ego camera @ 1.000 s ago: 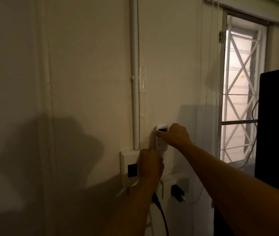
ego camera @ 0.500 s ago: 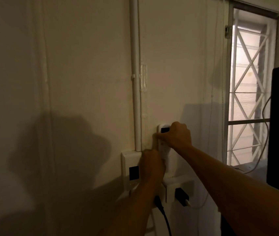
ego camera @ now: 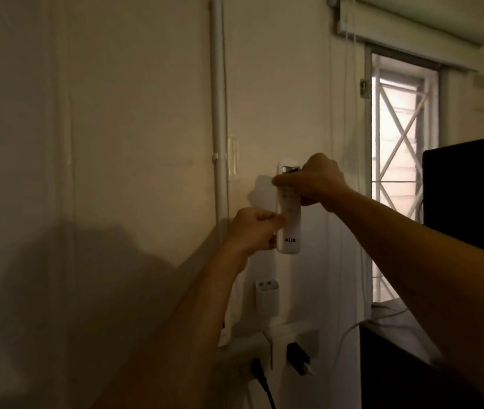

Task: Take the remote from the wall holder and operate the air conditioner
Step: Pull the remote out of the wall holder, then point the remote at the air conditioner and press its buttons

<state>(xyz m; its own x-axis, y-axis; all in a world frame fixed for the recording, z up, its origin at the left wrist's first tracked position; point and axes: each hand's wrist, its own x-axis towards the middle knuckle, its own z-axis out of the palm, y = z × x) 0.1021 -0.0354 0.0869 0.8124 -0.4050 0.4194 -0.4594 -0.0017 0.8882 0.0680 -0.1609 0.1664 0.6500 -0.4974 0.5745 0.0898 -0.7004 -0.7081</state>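
Observation:
A slim white remote point(ego camera: 289, 228) marked AUX hangs upright in front of the wall, clear above its white wall holder point(ego camera: 266, 298), which now stands empty. My right hand point(ego camera: 314, 180) grips the remote's upper part, just under its small display. My left hand point(ego camera: 252, 228) is closed around the remote's lower left side, thumb across the buttons. The air conditioner is not in view.
A white pipe point(ego camera: 218, 113) runs down the wall to the left. White socket boxes point(ego camera: 291, 340) with black plugs point(ego camera: 297, 357) sit below the holder. A barred window point(ego camera: 403, 172) and a dark cabinet point(ego camera: 468, 196) stand to the right.
The remote has been lifted up out of the wall holder with both hands on it, and the holder now shows empty below. The view has tilted upward.

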